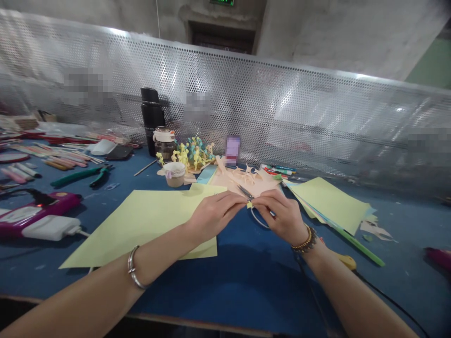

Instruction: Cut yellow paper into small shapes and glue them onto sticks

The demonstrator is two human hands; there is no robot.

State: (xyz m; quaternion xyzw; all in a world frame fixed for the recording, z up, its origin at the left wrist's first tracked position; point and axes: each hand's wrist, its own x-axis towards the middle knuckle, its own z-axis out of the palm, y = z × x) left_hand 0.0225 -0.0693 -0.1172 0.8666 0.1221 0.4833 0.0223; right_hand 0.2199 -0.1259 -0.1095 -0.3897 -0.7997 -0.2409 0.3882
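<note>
My left hand (215, 213), with a silver bangle at the wrist, has its fingers pinched on a tiny yellow piece (250, 204). Close beside it, my right hand (282, 215) has its fingers closed round small scissors (245, 191), whose blades point up and to the left. The fingertips of both hands almost meet over the blue table. Beneath my left forearm lies a large yellow sheet (158, 211). Peach paper scraps (232, 178) are just beyond the hands.
Small paper figures (192, 154), a white cup (175, 174) and a black bottle (152, 117) stand behind. Yellow sheets (331, 199) lie right, near a yellow-handled tool (345, 260). Pliers (79, 176) and a purple power strip (38, 213) are left. A perforated screen (299, 108) backs the table.
</note>
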